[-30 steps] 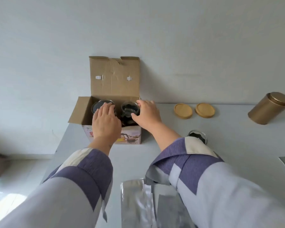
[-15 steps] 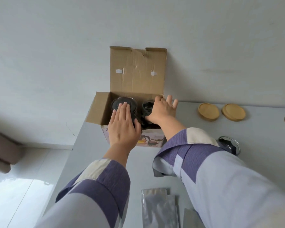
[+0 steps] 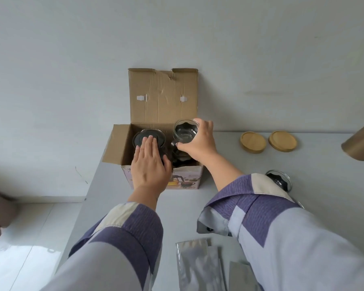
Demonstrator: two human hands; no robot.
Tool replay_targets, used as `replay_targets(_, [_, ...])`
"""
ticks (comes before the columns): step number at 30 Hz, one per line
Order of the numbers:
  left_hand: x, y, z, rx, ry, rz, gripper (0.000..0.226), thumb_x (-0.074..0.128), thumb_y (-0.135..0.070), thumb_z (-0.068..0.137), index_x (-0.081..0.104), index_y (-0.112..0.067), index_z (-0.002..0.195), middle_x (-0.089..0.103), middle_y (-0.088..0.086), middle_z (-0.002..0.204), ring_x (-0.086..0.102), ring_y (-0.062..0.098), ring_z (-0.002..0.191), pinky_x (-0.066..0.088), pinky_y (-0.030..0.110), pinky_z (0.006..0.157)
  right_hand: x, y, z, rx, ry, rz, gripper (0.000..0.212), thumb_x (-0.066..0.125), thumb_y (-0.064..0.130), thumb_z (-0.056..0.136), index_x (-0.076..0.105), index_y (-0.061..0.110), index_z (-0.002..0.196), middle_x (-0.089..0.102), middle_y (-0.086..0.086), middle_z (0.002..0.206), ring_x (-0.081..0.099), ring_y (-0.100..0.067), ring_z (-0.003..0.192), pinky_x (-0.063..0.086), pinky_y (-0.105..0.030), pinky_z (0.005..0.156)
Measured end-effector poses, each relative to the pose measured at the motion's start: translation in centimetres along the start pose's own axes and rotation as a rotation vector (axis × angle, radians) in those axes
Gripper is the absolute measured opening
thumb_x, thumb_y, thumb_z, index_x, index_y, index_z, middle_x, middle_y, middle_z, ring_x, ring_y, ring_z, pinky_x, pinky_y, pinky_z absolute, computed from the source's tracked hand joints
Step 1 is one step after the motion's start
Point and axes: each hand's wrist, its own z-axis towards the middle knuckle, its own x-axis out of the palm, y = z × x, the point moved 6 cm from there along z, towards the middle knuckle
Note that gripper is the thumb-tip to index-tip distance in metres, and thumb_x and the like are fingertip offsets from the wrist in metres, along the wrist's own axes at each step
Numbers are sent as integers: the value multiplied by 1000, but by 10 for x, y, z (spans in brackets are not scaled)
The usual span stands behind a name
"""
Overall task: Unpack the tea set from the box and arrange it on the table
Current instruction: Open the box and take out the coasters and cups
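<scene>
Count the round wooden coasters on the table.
2: the left wooden coaster and the right wooden coaster lie side by side near the wall, right of the cardboard box. More may be hidden inside.

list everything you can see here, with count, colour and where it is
cardboard box: 1, brown, open, table's far left by the wall
teapot: 1, dark lid, inside box, left side
glass cup: 1, clear, held above box's right side
second glass cup: 1, clear, on table behind right sleeve
coasters: 2, wooden, right of box
tin: 1, gold, right edge
foil pouches: at least 2, silver, near edge
table: 1, grey
left hand: on teapot
right hand: gripping cup
</scene>
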Motion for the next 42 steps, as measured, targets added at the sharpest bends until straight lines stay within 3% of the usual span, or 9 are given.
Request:
replay_targets(3, [0, -1, 0, -7, 21, 16, 61, 29, -35, 96, 20, -7, 150, 19, 7, 157, 10, 19, 147, 4, 35, 120, -18, -1, -6, 35, -78, 224, 87, 84, 26, 63, 33, 17, 133, 30, -2, 127, 39, -9, 108, 38, -20, 86])
replay_targets(6, [-4, -8, -1, -21, 28, 48, 59, 24, -34, 98, 18, -7, 150, 18, 6, 158, 8, 19, 147, 3, 37, 120, -37, -10, -11, 75, -149, 284, 85, 85, 23, 61, 39, 13, 131, 33, -2, 124, 39, -6, 104, 36, -15, 87])
replay_targets(11, [-15, -69, -4, 122, -21, -90, 52, 24, -28, 99, 26, -8, 148, 25, 5, 156, 13, 16, 146, 4, 32, 120, -76, -50, -25, 175, -266, 326, 83, 86, 33, 48, 51, 15, 121, 53, 0, 119, 53, -12, 108, 48, -28, 96])
replay_targets(17, [10, -163, -37, 311, 78, -197, 53, 29, -20, 98, 22, -8, 149, 20, 5, 157, 13, 16, 146, 4, 28, 118, -148, -119, -58, 295, -340, 332, 79, 86, 22, 58, 44, 15, 124, 55, 5, 117, 54, -12, 108, 38, -17, 86])
replay_targets(22, [63, -202, -80, 294, 340, -185, 58, 28, -20, 99, 6, -7, 151, 4, 6, 160, 1, 17, 147, -1, 29, 117, -190, -187, -84, 391, -365, 292, 80, 85, 23, 60, 43, 18, 128, 56, 0, 125, 54, -18, 114, 44, -26, 96])
replay_targets(28, [109, -211, -105, 195, 551, -101, 62, 29, -25, 101, -4, -6, 151, -8, 6, 160, -8, 18, 147, 0, 34, 120, -206, -258, -98, 455, -376, 262, 80, 86, 25, 59, 44, 15, 127, 54, -2, 123, 54, -18, 112, 44, -27, 96])
replay_targets(36, [137, -215, -117, 157, 537, 7, 62, 18, -34, 102, -11, -6, 149, -16, 6, 158, -15, 18, 146, -6, 35, 118, -192, -311, -104, 489, -350, 253, 77, 87, 30, 59, 45, 17, 122, 55, 3, 116, 55, -14, 102, 40, -21, 84])
replay_targets(39, [141, -215, -117, 149, 530, 15, 61, 17, -33, 102, -11, -6, 149, -16, 6, 158, -16, 18, 145, -7, 36, 119, -185, -320, -103, 487, -368, 256, 78, 88, 29, 56, 45, 16, 120, 56, 2, 116, 56, -15, 103, 43, -23, 87])
replay_targets(42, [143, -215, -117, 143, 518, 24, 61, 16, -33, 102, -12, -6, 149, -17, 6, 158, -17, 17, 145, -7, 36, 118, -180, -327, -103, 469, -406, 216, 82, 88, 31, 53, 46, 13, 121, 56, -2, 119, 55, -21, 109, 46, -34, 96])
